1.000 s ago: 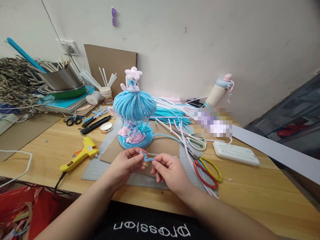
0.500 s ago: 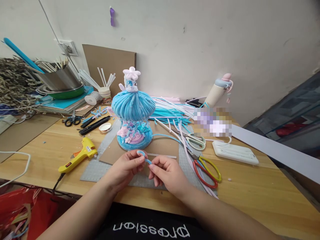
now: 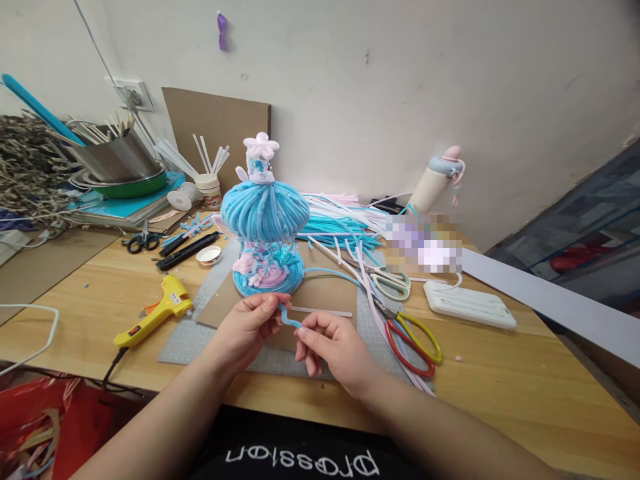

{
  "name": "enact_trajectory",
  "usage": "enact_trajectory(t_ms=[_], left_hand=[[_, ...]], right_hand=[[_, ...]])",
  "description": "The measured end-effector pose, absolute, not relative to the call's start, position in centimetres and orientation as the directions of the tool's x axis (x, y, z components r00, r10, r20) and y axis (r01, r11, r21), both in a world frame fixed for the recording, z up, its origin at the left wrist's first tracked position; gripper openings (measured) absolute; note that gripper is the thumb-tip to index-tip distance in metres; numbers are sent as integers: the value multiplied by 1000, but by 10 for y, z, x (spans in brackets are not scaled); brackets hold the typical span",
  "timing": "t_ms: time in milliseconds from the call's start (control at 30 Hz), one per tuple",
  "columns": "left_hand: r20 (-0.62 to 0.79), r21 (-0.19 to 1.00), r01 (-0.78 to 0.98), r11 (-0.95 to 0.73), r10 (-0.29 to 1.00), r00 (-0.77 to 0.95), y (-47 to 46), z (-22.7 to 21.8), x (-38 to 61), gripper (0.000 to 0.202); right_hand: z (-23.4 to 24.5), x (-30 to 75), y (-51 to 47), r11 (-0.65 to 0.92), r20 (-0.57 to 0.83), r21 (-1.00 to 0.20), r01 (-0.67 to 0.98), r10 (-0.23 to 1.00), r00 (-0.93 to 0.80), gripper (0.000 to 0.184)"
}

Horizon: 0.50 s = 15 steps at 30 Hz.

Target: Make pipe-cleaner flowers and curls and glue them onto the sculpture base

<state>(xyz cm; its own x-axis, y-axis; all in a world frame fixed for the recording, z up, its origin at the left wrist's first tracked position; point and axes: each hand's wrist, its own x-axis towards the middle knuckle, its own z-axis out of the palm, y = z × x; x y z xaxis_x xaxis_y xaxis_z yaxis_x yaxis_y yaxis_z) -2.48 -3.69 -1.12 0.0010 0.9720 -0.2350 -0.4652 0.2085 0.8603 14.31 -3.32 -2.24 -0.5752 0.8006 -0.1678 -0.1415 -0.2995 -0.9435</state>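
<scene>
My left hand (image 3: 247, 325) and my right hand (image 3: 334, 347) both pinch a short blue pipe cleaner piece (image 3: 288, 316), bent into a wavy curve between the fingertips. They hover over a brown cardboard sheet (image 3: 320, 293) lying on a grey cutting mat (image 3: 187, 340). Just behind the hands stands a blue and pink pipe cleaner figure (image 3: 265, 223) with a domed top and a white flower on it.
A yellow glue gun (image 3: 157, 313) lies to the left. Red and yellow scissors (image 3: 413, 340) and white scissors (image 3: 393, 280) lie to the right, by a pile of blue and white pipe cleaners (image 3: 340, 223). A white flat box (image 3: 470, 305), black scissors (image 3: 136, 241) and a utility knife (image 3: 187, 250) rest on the wooden table (image 3: 500, 380).
The pipe cleaner piece was curled into a small loop half a second ago; now it is a wavy strand. My left hand rose a little toward the figure's base.
</scene>
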Motion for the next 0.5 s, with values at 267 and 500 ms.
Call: enact_trajectory(t_ms=[267, 500], left_hand=[[-67, 991, -127, 42, 978, -199, -35, -16, -25, 20], [-91, 967, -250, 50, 984, -154, -39, -9, -19, 32]], right_hand=[[-26, 141, -34, -497, -235, -834, -239, 712, -662, 42], [-29, 140, -32, -354, -190, -917, -186, 796, -575, 26]])
